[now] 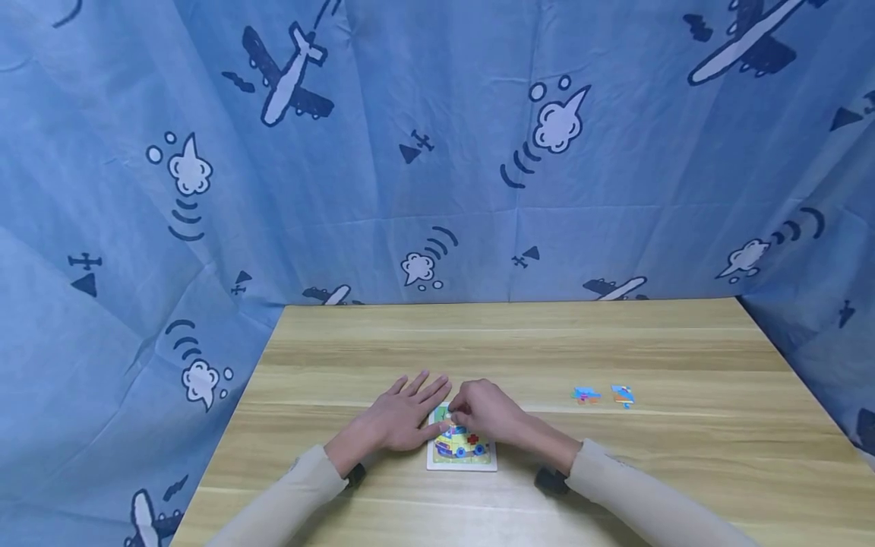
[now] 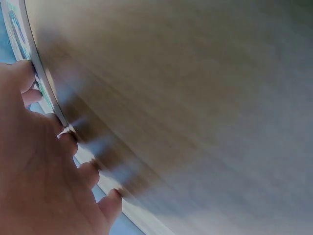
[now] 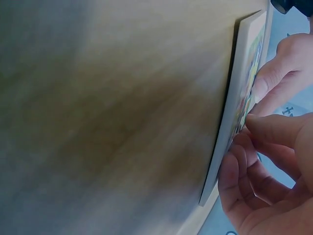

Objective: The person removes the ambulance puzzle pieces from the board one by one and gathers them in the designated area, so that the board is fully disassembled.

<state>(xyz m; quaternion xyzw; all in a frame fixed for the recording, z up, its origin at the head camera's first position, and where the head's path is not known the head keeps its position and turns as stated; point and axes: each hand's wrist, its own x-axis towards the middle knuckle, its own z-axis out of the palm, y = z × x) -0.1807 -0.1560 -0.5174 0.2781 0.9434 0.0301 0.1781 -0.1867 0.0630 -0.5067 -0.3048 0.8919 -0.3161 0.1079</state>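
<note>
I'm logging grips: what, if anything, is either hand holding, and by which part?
The left hand grips nothing, its thumb over the puzzle board. Whether the right hand pinches anything there cannot be told: its curled fingers hide the spot.

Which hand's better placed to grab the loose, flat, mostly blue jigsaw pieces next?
Probably the right hand: the jigsaw pieces lie to its right. The left hand is farther away, beyond the rectangular, white-bordered puzzle.

Both hands (image 1: 399, 420) (image 1: 491, 412) at picture puzzle (image 1: 462, 454) | two pieces (image 1: 623, 394) right | wooden table (image 1: 615, 342) | blue curtain (image 1: 465, 190)
</note>
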